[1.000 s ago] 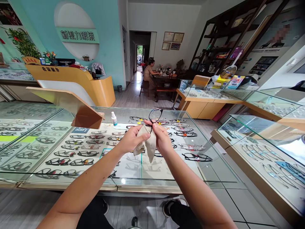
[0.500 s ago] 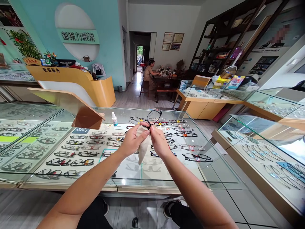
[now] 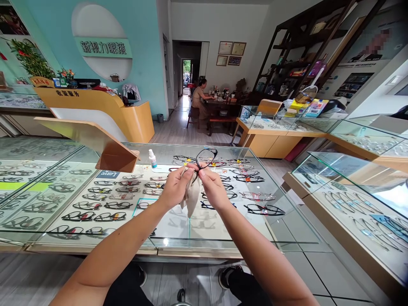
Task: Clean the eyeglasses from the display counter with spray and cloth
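Note:
A pair of black-framed eyeglasses [image 3: 207, 158] is held up over the glass case, its upper part sticking out above my fingers. My left hand [image 3: 177, 187] is closed on a pale cleaning cloth [image 3: 191, 199] pressed against the glasses; the cloth's loose end hangs down. My right hand [image 3: 213, 185] pinches the frame close beside the left. The fingers and cloth hide part of the glasses. Standing on the case behind my hands, to the left, is a white spray bottle [image 3: 153, 159].
Below my hands, the glass display case [image 3: 223, 244] holds rows of spectacle frames [image 3: 264, 209]. A wooden-backed mirror or stand [image 3: 105, 144] leans on its left part. More glass cases [image 3: 350, 170] stand at right. A person [image 3: 200, 100] sits at a far table.
The glasses have turned slightly in my fingers. The cloth has shifted and bunched, with its hanging end a little higher. Both hands stay nearly in place.

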Action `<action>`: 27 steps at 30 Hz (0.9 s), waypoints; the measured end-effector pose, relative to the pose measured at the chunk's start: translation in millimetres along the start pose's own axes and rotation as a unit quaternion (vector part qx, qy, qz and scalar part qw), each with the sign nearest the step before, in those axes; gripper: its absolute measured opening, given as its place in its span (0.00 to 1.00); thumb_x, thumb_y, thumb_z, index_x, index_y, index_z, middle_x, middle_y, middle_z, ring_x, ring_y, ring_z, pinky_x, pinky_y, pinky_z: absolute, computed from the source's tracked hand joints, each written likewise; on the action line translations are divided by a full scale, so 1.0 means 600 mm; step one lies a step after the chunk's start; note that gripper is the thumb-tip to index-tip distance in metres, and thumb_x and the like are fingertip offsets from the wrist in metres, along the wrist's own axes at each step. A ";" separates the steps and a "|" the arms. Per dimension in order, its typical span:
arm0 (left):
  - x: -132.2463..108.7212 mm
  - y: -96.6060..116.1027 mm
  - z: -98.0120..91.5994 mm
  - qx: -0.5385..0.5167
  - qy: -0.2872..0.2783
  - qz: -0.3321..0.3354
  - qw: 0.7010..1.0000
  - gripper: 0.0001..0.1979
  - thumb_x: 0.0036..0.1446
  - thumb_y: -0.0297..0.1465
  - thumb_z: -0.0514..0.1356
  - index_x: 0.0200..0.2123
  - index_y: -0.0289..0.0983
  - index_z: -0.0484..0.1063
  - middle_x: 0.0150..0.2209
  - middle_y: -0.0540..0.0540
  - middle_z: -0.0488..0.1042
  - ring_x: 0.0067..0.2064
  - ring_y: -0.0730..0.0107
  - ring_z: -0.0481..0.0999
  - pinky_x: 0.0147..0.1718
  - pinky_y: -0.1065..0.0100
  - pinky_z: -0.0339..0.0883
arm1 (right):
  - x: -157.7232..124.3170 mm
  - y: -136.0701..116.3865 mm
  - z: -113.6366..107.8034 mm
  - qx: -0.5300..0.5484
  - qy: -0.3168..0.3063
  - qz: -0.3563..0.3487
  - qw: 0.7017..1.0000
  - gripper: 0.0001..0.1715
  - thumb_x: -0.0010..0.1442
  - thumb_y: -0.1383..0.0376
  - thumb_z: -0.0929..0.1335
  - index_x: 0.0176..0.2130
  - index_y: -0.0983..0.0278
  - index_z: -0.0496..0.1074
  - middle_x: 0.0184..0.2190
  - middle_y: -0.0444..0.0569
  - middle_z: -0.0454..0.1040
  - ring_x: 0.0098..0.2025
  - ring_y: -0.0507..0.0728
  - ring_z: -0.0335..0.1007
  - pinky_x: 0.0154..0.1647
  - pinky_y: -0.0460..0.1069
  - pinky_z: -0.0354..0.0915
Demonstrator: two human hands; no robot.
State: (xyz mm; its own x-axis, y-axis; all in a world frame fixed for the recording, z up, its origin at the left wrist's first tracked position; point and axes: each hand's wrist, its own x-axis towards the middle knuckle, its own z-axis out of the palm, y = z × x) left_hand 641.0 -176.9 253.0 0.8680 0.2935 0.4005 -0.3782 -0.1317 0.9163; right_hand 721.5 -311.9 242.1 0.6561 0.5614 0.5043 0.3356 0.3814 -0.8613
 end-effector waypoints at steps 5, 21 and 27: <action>0.008 0.006 -0.010 -0.009 -0.071 -0.026 0.997 0.33 0.66 0.62 0.61 0.41 0.35 0.80 0.29 0.47 0.73 0.32 0.68 0.67 0.34 0.67 0.65 | 0.002 0.005 -0.011 0.036 0.018 0.027 0.999 0.26 0.68 0.40 0.72 0.40 0.55 0.89 0.54 0.54 0.82 0.63 0.68 0.70 0.71 0.65 0.63; 0.003 0.019 -0.012 -0.021 -0.063 -0.008 0.998 0.24 0.60 0.48 0.74 0.47 0.34 0.80 0.37 0.45 0.79 0.35 0.67 0.72 0.37 0.69 0.68 | 0.003 -0.007 -0.005 0.008 0.025 0.019 0.999 0.29 0.70 0.39 0.71 0.57 0.54 0.83 0.61 0.53 0.81 0.63 0.65 0.76 0.69 0.60 0.68; 0.006 0.013 -0.017 -0.003 -0.014 0.006 1.000 0.24 0.58 0.49 0.75 0.43 0.34 0.80 0.34 0.46 0.79 0.34 0.69 0.73 0.35 0.70 0.69 | -0.002 -0.012 -0.001 -0.033 0.037 -0.001 0.999 0.29 0.73 0.42 0.69 0.63 0.55 0.77 0.60 0.54 0.81 0.61 0.65 0.77 0.67 0.61 0.70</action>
State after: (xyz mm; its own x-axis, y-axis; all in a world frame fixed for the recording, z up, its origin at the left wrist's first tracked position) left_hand 637.6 -167.6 261.8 0.8722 0.2649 0.4111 -0.3902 -0.1299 0.9115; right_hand 718.4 -315.7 247.5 0.7022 0.5040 0.5030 0.3802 0.3318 -0.8633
